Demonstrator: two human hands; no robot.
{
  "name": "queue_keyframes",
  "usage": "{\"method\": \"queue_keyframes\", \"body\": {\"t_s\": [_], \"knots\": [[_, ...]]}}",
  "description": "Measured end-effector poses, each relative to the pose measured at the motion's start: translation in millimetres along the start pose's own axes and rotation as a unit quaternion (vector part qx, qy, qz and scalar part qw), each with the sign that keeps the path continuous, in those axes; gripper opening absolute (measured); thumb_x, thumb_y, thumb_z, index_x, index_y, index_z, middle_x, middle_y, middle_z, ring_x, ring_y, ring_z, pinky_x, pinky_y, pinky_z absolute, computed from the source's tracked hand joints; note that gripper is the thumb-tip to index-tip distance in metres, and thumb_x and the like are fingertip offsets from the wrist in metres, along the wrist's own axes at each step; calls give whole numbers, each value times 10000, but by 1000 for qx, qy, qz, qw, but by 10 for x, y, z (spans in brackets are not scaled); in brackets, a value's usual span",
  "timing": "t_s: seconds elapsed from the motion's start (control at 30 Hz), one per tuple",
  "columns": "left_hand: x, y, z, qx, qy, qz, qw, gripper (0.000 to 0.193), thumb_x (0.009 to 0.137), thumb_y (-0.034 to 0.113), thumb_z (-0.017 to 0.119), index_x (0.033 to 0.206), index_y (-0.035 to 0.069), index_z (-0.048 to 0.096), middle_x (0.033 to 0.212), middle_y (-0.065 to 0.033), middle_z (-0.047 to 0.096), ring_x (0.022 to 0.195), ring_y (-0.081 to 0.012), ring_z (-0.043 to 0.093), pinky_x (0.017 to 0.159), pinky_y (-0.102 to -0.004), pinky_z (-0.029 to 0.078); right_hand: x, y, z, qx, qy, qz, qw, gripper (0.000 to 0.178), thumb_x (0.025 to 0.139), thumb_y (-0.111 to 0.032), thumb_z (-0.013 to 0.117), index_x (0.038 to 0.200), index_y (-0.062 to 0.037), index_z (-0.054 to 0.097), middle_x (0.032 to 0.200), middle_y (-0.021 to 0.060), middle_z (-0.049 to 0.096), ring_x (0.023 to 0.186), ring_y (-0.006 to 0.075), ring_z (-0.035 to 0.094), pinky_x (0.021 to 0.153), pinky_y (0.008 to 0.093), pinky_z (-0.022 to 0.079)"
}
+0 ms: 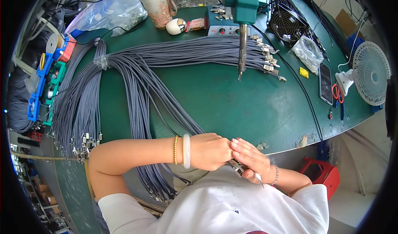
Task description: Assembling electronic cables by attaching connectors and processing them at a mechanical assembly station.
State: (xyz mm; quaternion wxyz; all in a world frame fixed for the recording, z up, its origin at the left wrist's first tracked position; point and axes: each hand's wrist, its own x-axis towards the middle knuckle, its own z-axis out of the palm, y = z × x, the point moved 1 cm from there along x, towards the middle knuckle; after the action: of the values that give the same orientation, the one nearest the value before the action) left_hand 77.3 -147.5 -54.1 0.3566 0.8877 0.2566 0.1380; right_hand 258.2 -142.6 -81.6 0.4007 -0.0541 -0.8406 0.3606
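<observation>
My left hand (210,152), with a pale bangle and gold beads on its wrist, is closed in front of my chest. A metal cable connector (237,166) shows at its fingers, and its grip is partly hidden. My right hand (253,162) meets the left from the right side, its fingers bent over the left fingertips. Below the right thumb pokes a thin pale pointed tool (258,178); the rest of it is covered by the hand. A thick bundle of grey cables (143,80) with metal ends fans over the green table, some hanging past its near edge.
Above the table hangs a green powered screwdriver (241,39). A patterned cup (156,6) and control box (224,30) stand at the back. On the right are a phone (325,83), red-handled scissors (338,93) and a white fan (370,73). Blue and green bins (41,84) line the left.
</observation>
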Motion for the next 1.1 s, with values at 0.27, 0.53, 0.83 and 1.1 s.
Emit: {"method": "queue_keyframes", "body": {"t_s": [0.27, 0.53, 0.83, 1.1], "knots": [[-176, -217, -114, -580, 100, -287, 756, 201, 830, 128, 574, 958, -26, 576, 823, -68, 610, 683, -101, 602, 620, -216, 493, 412, 122, -648, 276, 153, 388, 866, 383, 916, -232, 377, 1041, 97, 528, 1120, 228, 524, 1029, 289, 531, 921, 358, 396], [86, -698, -445, -617, 314, -267, 670, 224, 807, 60, 591, 980, -71, 537, 895, -139, 596, 827, -191, 613, 729, -258, 517, 862, 1249, -1030, 283, 163, 450, 831, 333, 897, -204, 453, 1016, 97, 536, 1019, 179, 582, 945, 215, 574, 842, 299, 458], [659, -1340, -684, -566, 313, -270, 713, 194, 769, 7, 620, 921, -77, 533, 851, -138, 595, 766, -209, 626, 670, -251, 531, 885, 1769, -1094, 269, 96, 410, 867, 293, 839, -170, 578, 1004, 72, 564, 873, 109, 607, 781, 147, 599, 696, 242, 495], [892, -1529, -656, -547, 301, -274, 731, 212, 780, 34, 621, 942, -55, 519, 854, -137, 597, 792, -206, 625, 665, -252, 525, 800, 2061, -1198, 246, 83, 413, 873, 236, 800, -170, 631, 906, 39, 607, 724, 72, 618, 630, 105, 579, 596, 211, 468]]}}
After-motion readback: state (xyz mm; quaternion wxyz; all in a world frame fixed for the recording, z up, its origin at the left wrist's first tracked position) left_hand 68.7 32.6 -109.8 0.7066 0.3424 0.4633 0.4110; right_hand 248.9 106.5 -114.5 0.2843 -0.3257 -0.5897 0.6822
